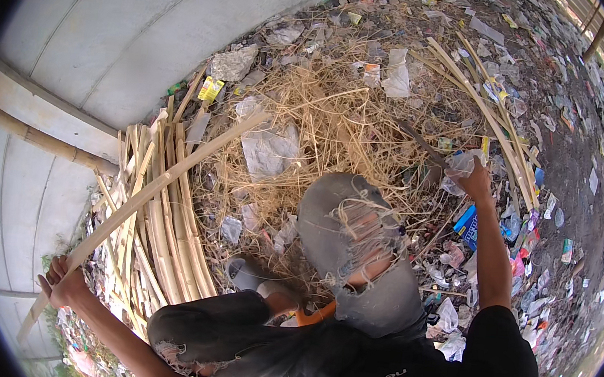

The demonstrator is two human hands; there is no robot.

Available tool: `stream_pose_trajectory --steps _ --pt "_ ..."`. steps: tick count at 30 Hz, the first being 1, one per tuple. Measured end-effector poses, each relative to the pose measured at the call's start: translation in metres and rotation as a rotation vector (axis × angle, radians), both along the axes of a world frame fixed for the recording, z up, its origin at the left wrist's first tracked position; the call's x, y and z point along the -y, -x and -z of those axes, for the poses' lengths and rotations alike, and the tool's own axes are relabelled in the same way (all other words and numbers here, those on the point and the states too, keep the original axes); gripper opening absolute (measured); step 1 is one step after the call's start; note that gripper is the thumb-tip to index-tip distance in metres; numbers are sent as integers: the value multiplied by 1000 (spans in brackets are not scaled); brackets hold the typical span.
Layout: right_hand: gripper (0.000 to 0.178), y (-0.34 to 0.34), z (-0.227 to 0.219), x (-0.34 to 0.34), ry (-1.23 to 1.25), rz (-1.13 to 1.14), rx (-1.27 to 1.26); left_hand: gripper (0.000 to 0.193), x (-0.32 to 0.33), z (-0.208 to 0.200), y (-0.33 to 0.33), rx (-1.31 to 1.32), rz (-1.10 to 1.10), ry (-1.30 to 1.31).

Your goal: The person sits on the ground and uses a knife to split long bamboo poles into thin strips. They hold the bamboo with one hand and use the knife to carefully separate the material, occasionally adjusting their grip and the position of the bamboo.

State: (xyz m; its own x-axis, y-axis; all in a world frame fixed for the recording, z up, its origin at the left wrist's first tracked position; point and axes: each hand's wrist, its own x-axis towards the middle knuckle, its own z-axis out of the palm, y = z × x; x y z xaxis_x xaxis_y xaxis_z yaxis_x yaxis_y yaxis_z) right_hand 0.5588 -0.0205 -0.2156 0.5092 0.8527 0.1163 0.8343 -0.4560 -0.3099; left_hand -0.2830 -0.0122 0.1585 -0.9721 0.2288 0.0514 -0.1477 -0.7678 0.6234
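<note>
My left hand (64, 283) is closed around a long bamboo strip (165, 179), near its lower end. The strip slants up and away to the right, over a stack of split bamboo strips (178, 231). My right hand (471, 181) grips a knife (423, 143) whose dark narrow blade points up and to the left. Clear plastic (460, 163) shows around the knife's handle, at my fingers. Blade and held strip are well apart. Between them lies a heap of pale bamboo shavings (324, 111). My bent knee (346, 222) in torn grey trousers hides part of it.
A grey panelled wall (136, 20) stands at the left, with a bamboo pole (45, 140) along it. A rock (234, 63) lies near its foot. More bamboo strips (487, 112) lie at the far right. Plastic litter (529, 247) covers much of the ground.
</note>
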Motion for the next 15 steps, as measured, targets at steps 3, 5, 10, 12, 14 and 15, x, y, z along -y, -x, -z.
stream_pose_trajectory --steps 3,5,10,12,14,15 --pt "86 4 13 6 55 28 -144 39 9 6 -2 -25 -9 18" --pt "59 31 27 17 -122 -39 -37 42 19 9 2 -40 1 17" --pt "12 95 80 66 -8 -150 -290 43 30 18 20 -46 -34 16" --pt "17 139 81 73 -40 -281 -300 43 44 17 21 -53 -62 -13" --pt "25 186 60 76 47 -370 -445 42 51 20 8 -27 -148 -16" --pt "28 202 58 78 33 -373 -359 41 48 22 8 -23 -138 -9"
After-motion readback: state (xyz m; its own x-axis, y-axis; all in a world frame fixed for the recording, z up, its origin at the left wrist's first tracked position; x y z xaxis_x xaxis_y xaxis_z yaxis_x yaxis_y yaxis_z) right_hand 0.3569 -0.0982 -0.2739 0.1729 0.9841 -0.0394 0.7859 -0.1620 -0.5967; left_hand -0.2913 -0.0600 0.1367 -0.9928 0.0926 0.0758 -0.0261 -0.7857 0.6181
